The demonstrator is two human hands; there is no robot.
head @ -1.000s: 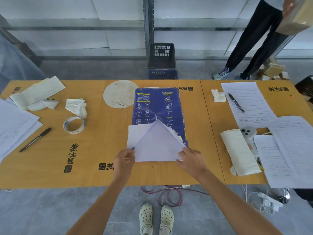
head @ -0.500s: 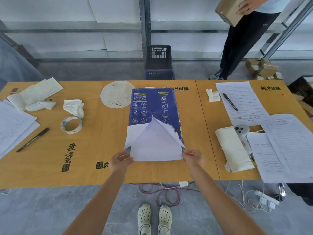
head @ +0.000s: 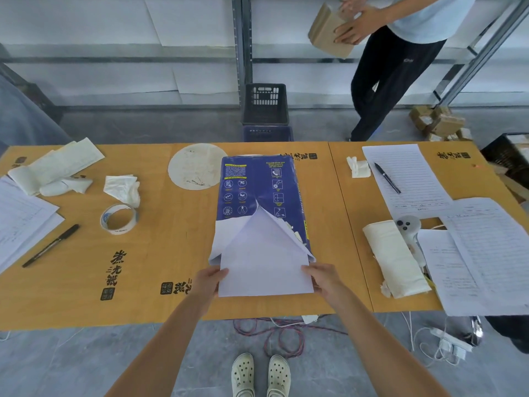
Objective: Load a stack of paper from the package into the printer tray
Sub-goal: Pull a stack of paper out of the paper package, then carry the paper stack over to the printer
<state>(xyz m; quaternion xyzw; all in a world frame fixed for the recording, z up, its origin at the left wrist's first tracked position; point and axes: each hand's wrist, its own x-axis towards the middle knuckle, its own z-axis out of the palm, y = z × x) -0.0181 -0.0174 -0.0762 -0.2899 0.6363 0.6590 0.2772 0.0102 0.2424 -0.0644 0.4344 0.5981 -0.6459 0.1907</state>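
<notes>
A blue paper package (head: 257, 187) lies lengthwise in the middle of the wooden table (head: 160, 253), its near end torn open with white flaps folded back. A stack of white paper (head: 263, 267) sticks out of that open end toward me. My left hand (head: 210, 280) grips the stack's near left edge. My right hand (head: 322, 277) grips the near right edge. No printer or tray is in view.
A tape roll (head: 118, 219), crumpled tissue (head: 123, 189) and a marker (head: 51, 245) lie to the left. Lined sheets with a pen (head: 388, 177), a cloth roll (head: 396, 259) and a white controller (head: 408, 224) sit to the right. A person (head: 395, 67) holding a cardboard box stands behind the table.
The stack has slid further out of the package toward me, with both hands moving back along its sides. The person behind has stepped left with the box.
</notes>
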